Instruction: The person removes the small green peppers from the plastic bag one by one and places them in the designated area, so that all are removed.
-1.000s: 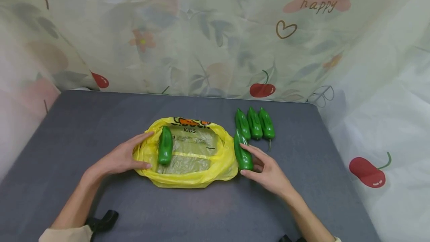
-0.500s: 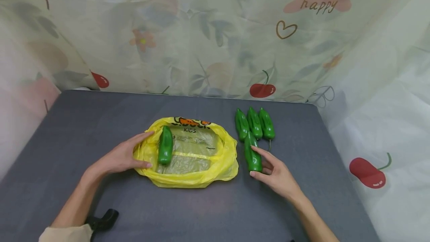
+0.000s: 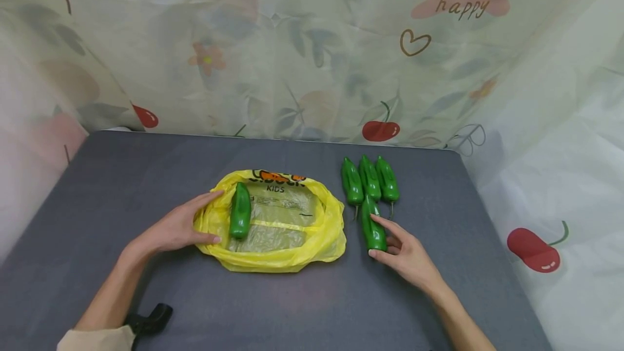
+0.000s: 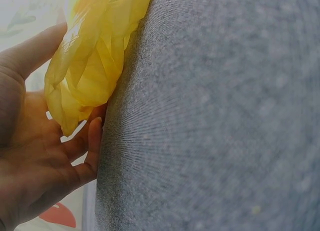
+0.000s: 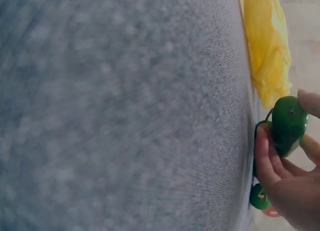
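Note:
A yellow plastic bag [image 3: 285,262] lies with its mouth spread wide on the dark grey table. One green pepper [image 3: 240,211] rests inside it, toward the left end. My left hand [image 3: 176,226] holds the bag's left end, with the thumb near the front rim and the fingers farther back; the left wrist view shows crumpled yellow film [image 4: 87,66] between thumb and fingers. Right of the bag, my right hand [image 3: 407,256] grips another green pepper [image 3: 373,226] between thumb and fingers, its tip pointing away from me. Its blunt end [image 5: 290,116] faces the right wrist camera.
Beyond the held pepper, three green peppers lie side by side: a left one [image 3: 352,182], a middle one [image 3: 370,179] and a right one [image 3: 387,180]. The table [image 3: 292,313] ends at a patterned curtain [image 3: 312,58]. A black strap [image 3: 151,319] sticks out by my left wrist.
My right hand has carried its pepper rightward, away from the bag's edge, to just in front of the row of three. The left hand and the bag have stayed put.

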{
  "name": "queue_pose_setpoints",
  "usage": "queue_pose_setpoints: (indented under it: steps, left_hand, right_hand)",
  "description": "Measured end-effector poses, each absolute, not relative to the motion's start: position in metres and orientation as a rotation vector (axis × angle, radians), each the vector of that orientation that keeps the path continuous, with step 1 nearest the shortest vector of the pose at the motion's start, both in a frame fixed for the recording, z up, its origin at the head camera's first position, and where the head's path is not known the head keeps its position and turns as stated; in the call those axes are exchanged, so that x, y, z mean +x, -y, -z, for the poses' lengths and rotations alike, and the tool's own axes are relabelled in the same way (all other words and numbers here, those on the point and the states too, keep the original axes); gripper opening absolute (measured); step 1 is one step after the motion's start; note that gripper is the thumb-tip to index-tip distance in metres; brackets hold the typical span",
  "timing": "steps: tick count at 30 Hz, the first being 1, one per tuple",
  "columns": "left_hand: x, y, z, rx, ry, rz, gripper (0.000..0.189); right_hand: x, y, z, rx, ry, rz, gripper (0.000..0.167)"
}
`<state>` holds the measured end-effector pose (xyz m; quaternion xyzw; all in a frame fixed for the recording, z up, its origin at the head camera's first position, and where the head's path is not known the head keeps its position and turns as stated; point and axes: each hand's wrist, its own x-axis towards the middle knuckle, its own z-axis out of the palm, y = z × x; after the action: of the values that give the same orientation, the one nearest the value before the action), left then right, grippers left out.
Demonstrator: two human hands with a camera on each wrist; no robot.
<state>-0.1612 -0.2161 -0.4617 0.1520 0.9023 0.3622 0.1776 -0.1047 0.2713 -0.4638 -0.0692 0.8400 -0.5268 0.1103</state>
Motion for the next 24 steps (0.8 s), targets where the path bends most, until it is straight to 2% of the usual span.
queue_pose_setpoints:
  steps: [9, 24]
  left_hand:
    - [-0.1609, 0.2156, 0.4604, 0.425, -2.557, -1.019, 0.103]
    - [-0.1605, 0.2151, 0.4588, 0.43, -2.557, -1.027, 0.102]
  right_hand:
    - [-0.1057, -0.2729, 0.4663, -0.167, -2.566, 1.385, 0.073]
    - [-0.1119, -0.2726, 0.4689, -0.279, -2.669, 1.269, 0.07]
